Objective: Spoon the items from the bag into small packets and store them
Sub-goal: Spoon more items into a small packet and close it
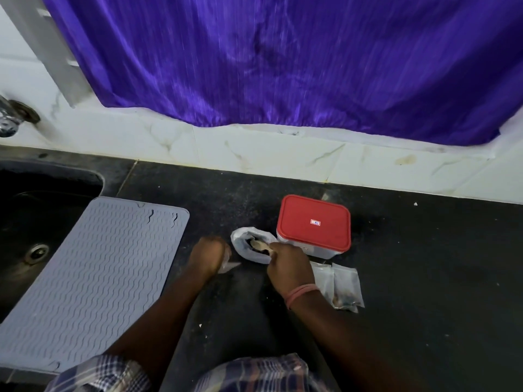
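Your right hand [290,268] grips a spoon [261,245] dipped in the rolled-down white bag [249,250] beside the red-lidded container [314,223], your left hand [208,257] pinches a clear small packet [227,265], filled packets [341,290] lie just right.

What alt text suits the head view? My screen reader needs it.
On a dark counter, a right hand dips a spoon into a small white bag while the left hand holds a clear packet. A red-lidded box sits beside.
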Demonstrator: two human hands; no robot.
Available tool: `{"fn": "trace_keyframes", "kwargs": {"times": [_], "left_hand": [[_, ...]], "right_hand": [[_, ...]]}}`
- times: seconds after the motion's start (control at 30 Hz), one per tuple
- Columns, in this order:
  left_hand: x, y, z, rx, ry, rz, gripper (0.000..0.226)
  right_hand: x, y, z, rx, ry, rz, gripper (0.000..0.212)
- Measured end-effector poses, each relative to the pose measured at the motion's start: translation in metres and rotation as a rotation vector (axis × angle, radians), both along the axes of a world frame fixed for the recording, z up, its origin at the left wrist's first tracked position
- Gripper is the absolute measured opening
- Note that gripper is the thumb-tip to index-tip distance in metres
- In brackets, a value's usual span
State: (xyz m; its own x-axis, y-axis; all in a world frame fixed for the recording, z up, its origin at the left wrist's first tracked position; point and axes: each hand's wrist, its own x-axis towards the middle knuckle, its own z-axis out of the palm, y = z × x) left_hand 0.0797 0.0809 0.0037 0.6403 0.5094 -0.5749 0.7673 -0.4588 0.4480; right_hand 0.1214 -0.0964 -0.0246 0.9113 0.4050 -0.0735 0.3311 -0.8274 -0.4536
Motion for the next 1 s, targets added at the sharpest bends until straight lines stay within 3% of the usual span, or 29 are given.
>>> {"fn": "trace_keyframes", "kwargs": {"times": [0.07,0.13,0.27,0.5,0.77,0.9,1.0], "left_hand": [[-0.003,0.000,-0.010,-0.137,-0.080,0.079,0.020],[-0.002,0.000,-0.018,-0.221,-0.170,0.219,0.038],[0.015,-0.001,-0.040,-0.237,-0.179,0.141,0.050],[0.027,-0.006,-0.044,-0.103,-0.138,0.110,0.026],[0.029,0.003,-0.041,-0.073,-0.192,0.043,0.040],[0.025,0.011,-0.041,-0.027,-0.170,-0.053,0.023],[0.020,0.004,-0.043,0.058,-0.195,-0.069,0.030]], "right_hand": [[-0.002,0.000,-0.005,-0.009,0.012,0.013,0.037],[-0.004,-0.001,-0.008,0.037,0.042,-0.016,0.035],[-0.003,-0.002,-0.013,0.085,0.081,-0.045,0.031],[0.002,0.005,-0.014,0.077,0.071,-0.067,0.029],[0.012,0.008,-0.019,0.086,0.022,-0.025,0.034],[0.009,0.010,-0.012,0.074,-0.054,0.045,0.032],[0.000,0.011,-0.011,-0.032,-0.082,0.182,0.037]]}}
